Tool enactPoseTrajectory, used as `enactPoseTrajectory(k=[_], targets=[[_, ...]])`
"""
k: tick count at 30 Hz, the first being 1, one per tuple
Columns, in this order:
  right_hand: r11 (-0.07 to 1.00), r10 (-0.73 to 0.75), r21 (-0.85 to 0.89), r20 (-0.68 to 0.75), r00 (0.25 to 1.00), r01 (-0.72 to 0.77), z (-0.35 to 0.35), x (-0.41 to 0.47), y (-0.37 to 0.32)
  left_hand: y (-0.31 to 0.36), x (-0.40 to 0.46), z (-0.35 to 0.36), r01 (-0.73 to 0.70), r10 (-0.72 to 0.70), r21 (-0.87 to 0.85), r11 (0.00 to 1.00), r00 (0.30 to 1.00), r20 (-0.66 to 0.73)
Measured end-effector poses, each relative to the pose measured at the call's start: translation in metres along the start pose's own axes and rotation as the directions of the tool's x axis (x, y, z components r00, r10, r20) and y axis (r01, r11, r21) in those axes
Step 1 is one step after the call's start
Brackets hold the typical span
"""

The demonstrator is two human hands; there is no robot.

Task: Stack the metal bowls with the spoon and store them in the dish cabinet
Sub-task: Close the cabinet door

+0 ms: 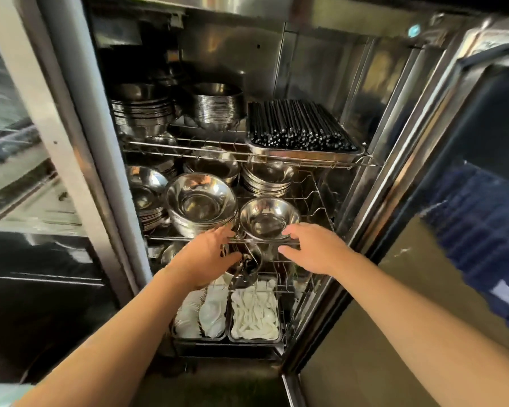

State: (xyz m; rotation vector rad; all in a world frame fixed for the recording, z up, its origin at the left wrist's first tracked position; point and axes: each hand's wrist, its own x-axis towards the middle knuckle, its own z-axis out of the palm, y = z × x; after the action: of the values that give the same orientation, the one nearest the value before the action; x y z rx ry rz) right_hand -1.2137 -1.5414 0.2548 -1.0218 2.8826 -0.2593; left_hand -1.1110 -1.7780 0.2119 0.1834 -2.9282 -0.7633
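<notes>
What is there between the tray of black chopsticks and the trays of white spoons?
Head view: a wire rack carrying metal bowls sits between the chopstick tray and spoon trays.

Above the right hand and farther back, a flat steel tray is full of black chopsticks, all lying side by side in the same direction. Under both hands there are two small steel containers just beside each other. The one below the right hand holds long white pieces, perhaps plastic spoons, though the view is blurred there. The one below the left hand holds wider white pieces. Far to the right of the right hand there is a dark blue cloth.
</notes>
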Motion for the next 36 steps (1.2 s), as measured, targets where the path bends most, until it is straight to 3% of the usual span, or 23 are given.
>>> enactPoseTrajectory(k=[8, 13, 15, 22, 26, 28, 30, 32, 36], targets=[[0.996, -0.058, 0.049, -0.312, 0.948, 0.077, -0.048, -0.148, -0.081, 0.047, -0.126, -0.069, -0.225, 0.228, 0.039, 0.974, 0.967, -0.113], [0.999, -0.002, -0.045, -0.514, 0.858, -0.025, -0.107, -0.260, -0.090, 0.109, -0.185, -0.094, -0.380, 0.387, 0.074, 0.922, 0.898, -0.209], [0.993, 0.021, -0.077, -0.603, 0.798, -0.085, -0.136, -0.301, -0.083, 0.138, -0.198, -0.097, -0.447, 0.453, 0.081, 0.891, 0.861, -0.232], [0.866, 0.036, -0.184, -0.904, 0.425, -0.465, -0.235, -0.447, -0.019, 0.253, -0.219, -0.079, -0.639, 0.627, 0.061, 0.766, 0.724, -0.289], [0.755, 0.189, -0.079, -0.924, 0.332, -0.651, -0.256, -0.514, 0.018, 0.322, -0.225, -0.051, -0.725, 0.695, 0.042, 0.687, 0.640, -0.327], [0.748, 0.375, 0.061, -0.861, 0.344, -0.661, -0.255, -0.534, 0.035, 0.357, -0.230, -0.035, -0.753, 0.712, 0.013, 0.657, 0.615, -0.338], [0.833, 0.480, 0.235, -0.756, 0.444, -0.501, -0.250, -0.544, 0.043, 0.389, -0.237, -0.021, -0.778, 0.727, -0.017, 0.628, 0.595, -0.343], [0.898, 0.437, 0.312, -0.707, 0.555, -0.311, -0.245, -0.552, 0.052, 0.423, -0.245, -0.007, -0.798, 0.739, -0.043, 0.601, 0.575, -0.351], [0.947, 0.306, 0.298, -0.716, 0.627, -0.120, -0.243, -0.561, 0.060, 0.474, -0.267, 0.016, -0.805, 0.732, -0.084, 0.587, 0.572, -0.369]])
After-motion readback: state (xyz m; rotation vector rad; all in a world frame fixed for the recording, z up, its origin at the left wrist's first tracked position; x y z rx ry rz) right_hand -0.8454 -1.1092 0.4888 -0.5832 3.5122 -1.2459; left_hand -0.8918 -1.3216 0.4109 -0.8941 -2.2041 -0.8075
